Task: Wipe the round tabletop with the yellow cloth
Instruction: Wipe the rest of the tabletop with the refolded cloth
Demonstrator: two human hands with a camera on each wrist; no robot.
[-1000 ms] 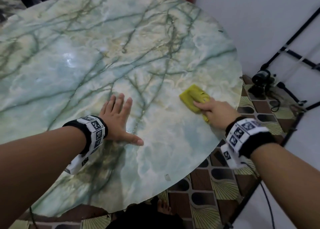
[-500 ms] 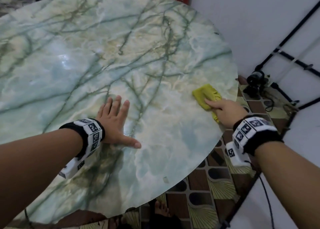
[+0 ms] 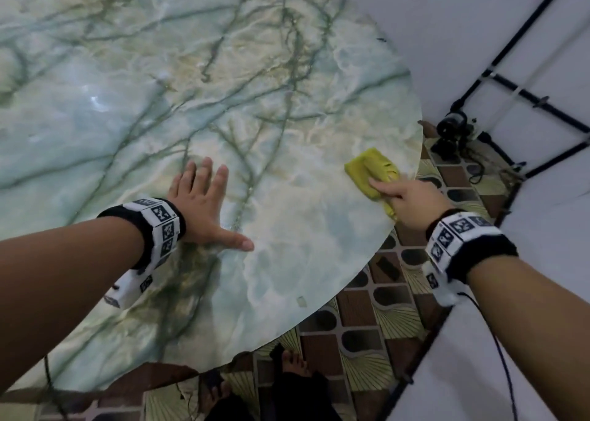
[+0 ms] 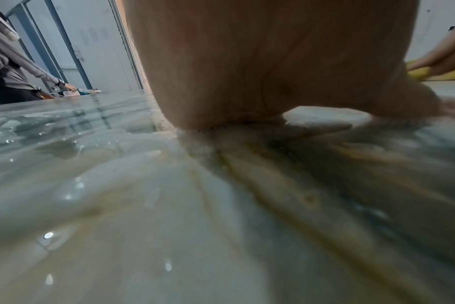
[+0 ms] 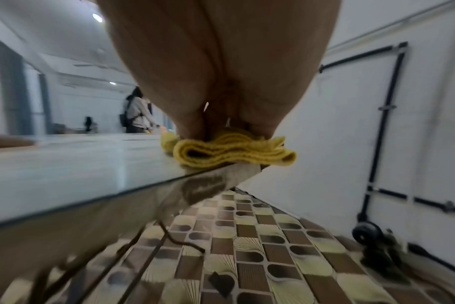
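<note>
1. Since 1 second ago, your right hand (image 3: 412,202) has carried the yellow cloth (image 3: 372,171) away from mid-table and out to the right edge of the round tabletop (image 3: 223,79), and your left hand (image 3: 199,210) has stayed planted where it was.
2. Right now the cloth sits folded at the right rim of the green-veined marble top, and the right wrist view shows its layered folds (image 5: 234,153) hanging slightly past the table's edge.
3. Your right hand is on top of it, index finger stretched along the cloth, the other fingers hidden beneath the back of the hand in the head view, so I cannot tell how far they curl.
4. From the right wrist camera, your palm (image 5: 221,67) presses down onto the cloth, and no finger is seen wrapped under it.
5. Your left hand lies flat on the marble, fingers straight and a little apart, thumb splayed out to the right.
6. The left wrist view confirms it: heel of the hand (image 4: 260,67) down on the glossy surface, with small shiny droplets on the marble to its left.
7. Below the rim, a patterned tile floor (image 3: 360,312) shows.
8. A black tripod (image 3: 453,133) stands against the white wall at right.
</note>
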